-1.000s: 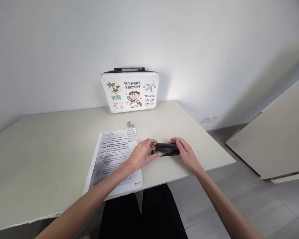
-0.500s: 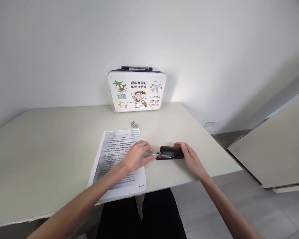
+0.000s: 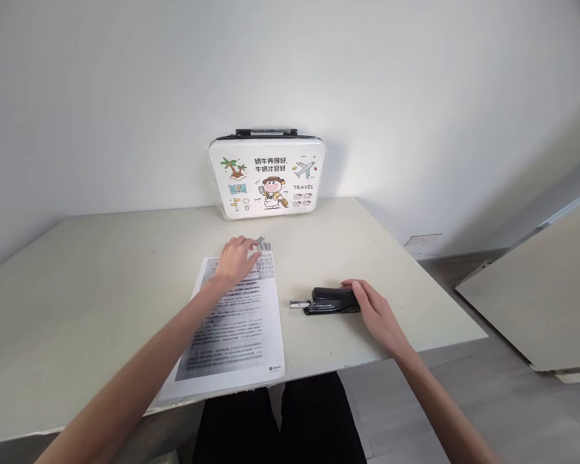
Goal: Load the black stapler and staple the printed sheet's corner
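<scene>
While my right hand (image 3: 377,316) steadies and grasps the rear of the stapler (image 3: 333,300) on the desk (image 3: 101,290), right of the printed sheet (image 3: 241,341), my left hand (image 3: 236,259) meets the staple strips (image 3: 265,245); whether it pinches one, I cannot tell. Light fingertip pressure should keep strips unbroken.

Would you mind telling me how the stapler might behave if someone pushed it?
The stapler probably won't roll, since it lies long and low. It looks hard-bodied, so it should stay rigid. The silvery end sticking out might snag or shift.
</scene>
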A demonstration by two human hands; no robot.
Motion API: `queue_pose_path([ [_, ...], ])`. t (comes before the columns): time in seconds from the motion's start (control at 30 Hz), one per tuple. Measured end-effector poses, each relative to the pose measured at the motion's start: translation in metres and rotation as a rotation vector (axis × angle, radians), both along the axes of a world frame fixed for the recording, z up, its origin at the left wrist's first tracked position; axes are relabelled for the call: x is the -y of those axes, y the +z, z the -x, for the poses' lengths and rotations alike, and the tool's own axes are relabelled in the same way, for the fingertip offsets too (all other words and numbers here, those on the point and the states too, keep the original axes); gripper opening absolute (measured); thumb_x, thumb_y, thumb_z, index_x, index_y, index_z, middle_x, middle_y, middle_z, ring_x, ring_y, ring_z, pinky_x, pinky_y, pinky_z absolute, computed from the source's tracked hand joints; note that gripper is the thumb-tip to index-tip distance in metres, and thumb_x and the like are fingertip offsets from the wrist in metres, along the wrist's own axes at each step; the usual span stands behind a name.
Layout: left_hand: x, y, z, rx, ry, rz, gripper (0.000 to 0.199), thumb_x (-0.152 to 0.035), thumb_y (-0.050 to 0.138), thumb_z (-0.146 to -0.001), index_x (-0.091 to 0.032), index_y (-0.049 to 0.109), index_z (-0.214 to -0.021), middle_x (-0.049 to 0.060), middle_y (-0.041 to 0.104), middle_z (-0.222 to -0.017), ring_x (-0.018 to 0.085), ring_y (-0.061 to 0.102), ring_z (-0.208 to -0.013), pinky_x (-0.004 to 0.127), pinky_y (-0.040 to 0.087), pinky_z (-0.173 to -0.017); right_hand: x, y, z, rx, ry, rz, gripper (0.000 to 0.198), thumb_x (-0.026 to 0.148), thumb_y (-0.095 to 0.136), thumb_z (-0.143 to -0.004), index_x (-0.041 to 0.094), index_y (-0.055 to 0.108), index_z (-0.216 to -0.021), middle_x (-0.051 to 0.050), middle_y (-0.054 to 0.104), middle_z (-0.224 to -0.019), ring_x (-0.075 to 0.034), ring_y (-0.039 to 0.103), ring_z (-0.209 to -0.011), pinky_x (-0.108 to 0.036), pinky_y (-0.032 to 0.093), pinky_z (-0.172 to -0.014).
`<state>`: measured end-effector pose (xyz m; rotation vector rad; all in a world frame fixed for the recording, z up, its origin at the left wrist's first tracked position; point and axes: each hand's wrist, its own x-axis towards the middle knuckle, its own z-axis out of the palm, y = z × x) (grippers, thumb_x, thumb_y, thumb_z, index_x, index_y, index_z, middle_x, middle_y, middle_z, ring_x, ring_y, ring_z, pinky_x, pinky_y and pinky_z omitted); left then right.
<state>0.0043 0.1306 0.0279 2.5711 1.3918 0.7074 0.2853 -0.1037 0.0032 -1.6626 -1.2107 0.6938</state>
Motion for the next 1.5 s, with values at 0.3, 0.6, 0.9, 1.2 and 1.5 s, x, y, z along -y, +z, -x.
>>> queue_pose_path([
  [0.3, -0.032, -0.009, -0.006, -0.125, 0.074, 0.016, 0.023, -0.039, 0.068, -0.092, -0.021, 0.076, -0.104, 0.013, 0.072, -0.109, 0.035, 0.063, -0.115, 0.048, 0.047, -0.104, -0.002, 0.001, -0.002, -0.020, 0.011, 0.002, 0.056, 0.068, 0.036, -0.105, 0.027, 0.069, -0.122, -0.008, 0.076, -0.129, -0.028, 0.068, -0.120, -0.037, 0.053, -0.097],
  [0.6, -0.033, -0.008, 0.004, -0.169, 0.113, 0.029, 0.021, -0.031, 0.064, -0.090, -0.020, 0.079, -0.102, 0.013, 0.073, -0.111, 0.034, 0.065, -0.112, 0.044, 0.048, -0.101, -0.001, -0.003, -0.002, -0.011, 0.006, 0.011, 0.055, 0.067, 0.037, -0.105, 0.027, 0.070, -0.123, -0.008, 0.075, -0.130, -0.027, 0.068, -0.120, -0.037, 0.052, -0.100],
  [0.9, -0.033, -0.005, 0.004, -0.161, 0.200, 0.055, 0.019, -0.035, 0.067, -0.091, -0.019, 0.077, -0.094, 0.014, 0.072, -0.114, 0.034, 0.066, -0.113, 0.047, 0.045, -0.103, 0.001, -0.002, -0.001, -0.004, 0.004, 0.017, 0.056, 0.068, 0.036, -0.105, 0.027, 0.070, -0.121, -0.008, 0.074, -0.133, -0.028, 0.066, -0.122, -0.038, 0.051, -0.101],
  [1.2, -0.029, -0.005, 0.018, -0.007, 0.208, 0.116, 0.015, -0.027, 0.062, -0.092, -0.021, 0.076, -0.088, 0.013, 0.073, -0.113, 0.033, 0.065, -0.116, 0.047, 0.041, -0.111, 0.001, -0.007, -0.002, -0.003, 0.005, 0.010, 0.057, 0.068, 0.037, -0.105, 0.027, 0.070, -0.125, -0.009, 0.073, -0.134, -0.028, 0.065, -0.124, -0.040, 0.049, -0.105],
  [1.5, -0.026, 0.001, 0.024, 0.514, 0.223, 0.390, 0.028, -0.037, 0.069, -0.092, -0.022, 0.069, -0.115, 0.009, 0.074, -0.110, 0.027, 0.068, -0.111, 0.044, 0.049, -0.106, 0.001, -0.005, -0.001, 0.007, 0.003, 0.011, 0.056, 0.068, 0.036, -0.105, 0.026, 0.070, -0.120, -0.009, 0.073, -0.134, -0.028, 0.065, -0.124, -0.039, 0.048, -0.105],
])
